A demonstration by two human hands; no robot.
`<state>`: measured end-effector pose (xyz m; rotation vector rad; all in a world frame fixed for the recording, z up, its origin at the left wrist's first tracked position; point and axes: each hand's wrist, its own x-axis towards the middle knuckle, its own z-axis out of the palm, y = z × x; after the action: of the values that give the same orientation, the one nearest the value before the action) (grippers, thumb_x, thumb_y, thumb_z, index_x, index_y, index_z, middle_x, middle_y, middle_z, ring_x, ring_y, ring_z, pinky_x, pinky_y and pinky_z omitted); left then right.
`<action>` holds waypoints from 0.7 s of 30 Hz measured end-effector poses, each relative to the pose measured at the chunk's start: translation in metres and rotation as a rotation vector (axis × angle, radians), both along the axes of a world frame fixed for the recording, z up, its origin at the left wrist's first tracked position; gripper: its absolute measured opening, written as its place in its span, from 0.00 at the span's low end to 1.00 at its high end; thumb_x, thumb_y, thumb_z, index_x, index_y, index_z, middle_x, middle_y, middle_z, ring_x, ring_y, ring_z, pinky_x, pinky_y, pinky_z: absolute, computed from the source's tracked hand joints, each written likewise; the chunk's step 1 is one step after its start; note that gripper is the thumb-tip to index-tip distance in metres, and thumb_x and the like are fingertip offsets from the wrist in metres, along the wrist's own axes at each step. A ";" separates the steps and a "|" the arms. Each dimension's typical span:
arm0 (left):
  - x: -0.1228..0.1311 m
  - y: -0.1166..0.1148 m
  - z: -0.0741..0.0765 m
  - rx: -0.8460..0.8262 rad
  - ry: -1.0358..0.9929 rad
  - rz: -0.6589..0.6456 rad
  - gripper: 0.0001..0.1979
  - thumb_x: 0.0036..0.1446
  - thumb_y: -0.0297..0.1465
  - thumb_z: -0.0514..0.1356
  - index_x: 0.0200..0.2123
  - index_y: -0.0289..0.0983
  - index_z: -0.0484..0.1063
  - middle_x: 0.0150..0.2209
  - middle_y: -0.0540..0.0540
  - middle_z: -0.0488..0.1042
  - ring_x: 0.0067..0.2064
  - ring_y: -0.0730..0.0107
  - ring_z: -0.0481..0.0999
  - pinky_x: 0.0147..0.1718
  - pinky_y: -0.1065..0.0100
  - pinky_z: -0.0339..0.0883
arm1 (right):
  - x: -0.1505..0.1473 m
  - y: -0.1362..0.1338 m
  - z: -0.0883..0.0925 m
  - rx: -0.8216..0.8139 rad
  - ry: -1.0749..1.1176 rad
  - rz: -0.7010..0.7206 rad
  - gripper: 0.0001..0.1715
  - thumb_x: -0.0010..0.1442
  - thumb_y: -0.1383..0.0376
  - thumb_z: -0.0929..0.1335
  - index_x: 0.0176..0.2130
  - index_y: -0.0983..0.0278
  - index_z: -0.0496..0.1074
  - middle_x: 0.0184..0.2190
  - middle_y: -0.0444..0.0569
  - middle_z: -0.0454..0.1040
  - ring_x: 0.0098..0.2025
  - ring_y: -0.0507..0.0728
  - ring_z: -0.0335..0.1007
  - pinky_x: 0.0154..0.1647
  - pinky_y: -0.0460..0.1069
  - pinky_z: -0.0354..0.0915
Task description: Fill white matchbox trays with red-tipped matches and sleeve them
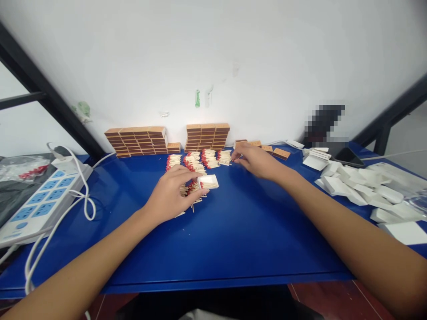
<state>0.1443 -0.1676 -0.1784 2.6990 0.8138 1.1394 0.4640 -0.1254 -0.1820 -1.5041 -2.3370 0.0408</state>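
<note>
From my remote feed I look down on a blue table [240, 249] set against a white wall [267, 66]. A power strip [43, 202] lies at the left. Along the wall I see a broad left stack [140, 141] of brown matchboxes and a narrower middle stack [207, 138], with a few loose matchboxes [281, 154] further right. A jumbled heap of white trays [356, 182] covers the right side.

I judge the work to be partway: the stacks look tidy and boxed, though I can't see inside them, while the heap of trays and a good many matches lie unboxed. Four match bundles [209, 158] sit in a row before the middle stack, and more matches spread under and around the left hand [175, 191].

That hand is pinched narrow, thumb and fingers on opposite sides of a small white tray [212, 178], held over the table in front of the bundles. The right hand [251, 160] is just beside the rightmost bundle, fingers curled together; I can't tell whether it grips anything.

The held tray is shallow, open-topped and plain white. A few pale, red-tipped sticks [208, 185] lie in it, and part of its floor shows bare.
</note>
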 end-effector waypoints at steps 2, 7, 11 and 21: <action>0.000 0.000 0.000 0.000 -0.003 -0.002 0.16 0.62 0.38 0.69 0.49 0.37 0.79 0.41 0.43 0.82 0.43 0.61 0.78 0.45 0.58 0.75 | 0.011 0.003 -0.001 0.038 -0.030 -0.076 0.12 0.68 0.67 0.64 0.48 0.64 0.74 0.48 0.59 0.75 0.49 0.64 0.72 0.51 0.55 0.65; -0.001 -0.001 0.000 0.001 -0.001 -0.013 0.16 0.61 0.39 0.69 0.49 0.37 0.79 0.40 0.44 0.82 0.43 0.61 0.78 0.44 0.59 0.75 | 0.029 0.010 -0.007 -0.040 -0.121 -0.157 0.13 0.68 0.63 0.66 0.50 0.66 0.74 0.49 0.61 0.75 0.49 0.66 0.72 0.47 0.55 0.66; -0.001 -0.001 0.001 0.008 -0.002 -0.019 0.16 0.62 0.39 0.69 0.49 0.37 0.79 0.40 0.44 0.82 0.43 0.61 0.78 0.44 0.59 0.75 | 0.031 0.013 -0.009 -0.064 -0.092 -0.143 0.08 0.68 0.64 0.66 0.43 0.64 0.74 0.45 0.57 0.78 0.45 0.62 0.73 0.42 0.52 0.64; 0.000 -0.002 0.000 -0.016 0.016 -0.005 0.16 0.61 0.39 0.69 0.49 0.37 0.79 0.40 0.43 0.82 0.43 0.61 0.78 0.45 0.59 0.74 | 0.027 0.010 0.000 -0.128 -0.077 -0.172 0.06 0.66 0.63 0.68 0.38 0.64 0.73 0.38 0.53 0.79 0.37 0.59 0.72 0.35 0.50 0.59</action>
<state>0.1441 -0.1694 -0.1783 2.6993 0.8143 1.1062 0.4910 -0.1158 -0.1824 -1.7947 -2.2926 0.0918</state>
